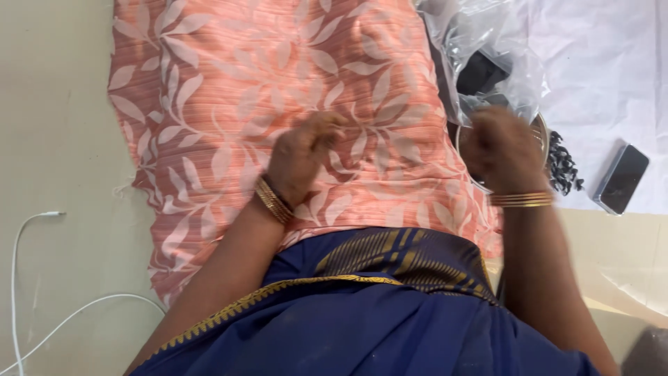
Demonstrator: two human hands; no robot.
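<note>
Head-camera view: a salmon-pink pleated fabric printed with pale leaf shapes (278, 83) is being shown spread flat on a beige floor (56, 104). The left hand (300, 154) is being rested on the middle of this fabric, fingers curled loosely; nothing is being held in its grip, and gold bangles (271, 200) are being worn at its wrist. The right hand (502, 150) is being held, blurred, over a round metal bowl (541, 129) at the right edge of the fabric. Its fingers are being shown bunched into a narrow grip, but whether anything is enclosed cannot be told. A second set of gold bangles (522, 200) is being worn at the right wrist. A crumpled clear plastic bag with dark contents (480, 49) is being shown just behind the bowl. A heap of small black pieces (562, 167) and a dark smartphone (623, 179) are lying on a white sheet (598, 69) to the right. A white cable (28, 278) is lying on the floor at left. Dark blue cloth with a gold border (390, 313) is being shown in the foreground.
</note>
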